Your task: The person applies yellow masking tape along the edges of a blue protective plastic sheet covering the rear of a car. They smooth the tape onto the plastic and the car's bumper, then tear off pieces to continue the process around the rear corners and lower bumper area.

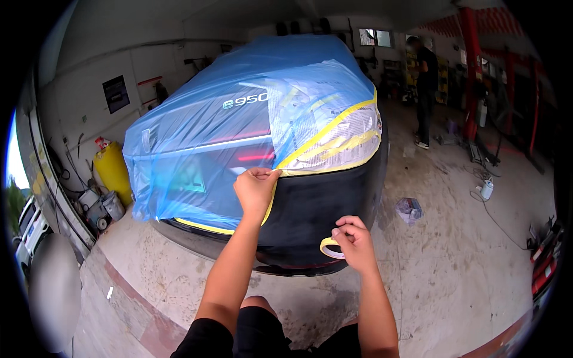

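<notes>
A car's rear end is draped in blue plastic film (209, 149), with newspaper (352, 128) taped over its right corner. Strips of yellow masking tape (325, 138) run along the paper's edges and the film's lower border. Below them the black bumper (325, 206) is uncovered. My left hand (255, 188) is closed, its fingertips pinching the masking tape where film and paper meet at the bumper's top edge. Lower right, in front of the bumper, my right hand (358, 244) grips a roll of yellow masking tape (324, 246) by its rim. No tape strand visibly joins the two hands.
A person in dark clothes (425, 83) stands at the back right, near a red lift post (470, 71). Crumpled plastic (409, 210) and a white canister (487, 190) with a cord are on the floor. A yellow drum (113, 170) and metal cans (112, 204) stand left.
</notes>
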Demonstrator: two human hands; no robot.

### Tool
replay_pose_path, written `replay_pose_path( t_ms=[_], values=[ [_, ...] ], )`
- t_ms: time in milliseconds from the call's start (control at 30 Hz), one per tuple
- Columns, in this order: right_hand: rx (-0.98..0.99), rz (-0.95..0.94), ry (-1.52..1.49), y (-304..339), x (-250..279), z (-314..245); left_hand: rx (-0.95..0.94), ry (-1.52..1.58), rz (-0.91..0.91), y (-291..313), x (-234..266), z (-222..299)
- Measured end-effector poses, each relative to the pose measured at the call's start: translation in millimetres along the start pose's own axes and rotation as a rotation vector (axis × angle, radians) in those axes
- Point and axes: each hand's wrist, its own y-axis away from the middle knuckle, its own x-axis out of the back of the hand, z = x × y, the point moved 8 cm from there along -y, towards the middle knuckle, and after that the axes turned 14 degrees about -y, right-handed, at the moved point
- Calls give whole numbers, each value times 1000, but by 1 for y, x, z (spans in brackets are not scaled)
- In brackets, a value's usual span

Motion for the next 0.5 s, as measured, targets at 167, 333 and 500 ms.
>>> replay_pose_path(
  t_ms=[167,333,500],
  values=[
    [215,-345,551,-31,-99,-49,-89,-161,-1,-8,7,7],
    [248,-430,1046,-63,-140,-46,-241,-377,99,-16,20,19],
    [258,-448,1282,-68,-156,-40,-106,-226,-132,-34,9,-15]
  ],
)
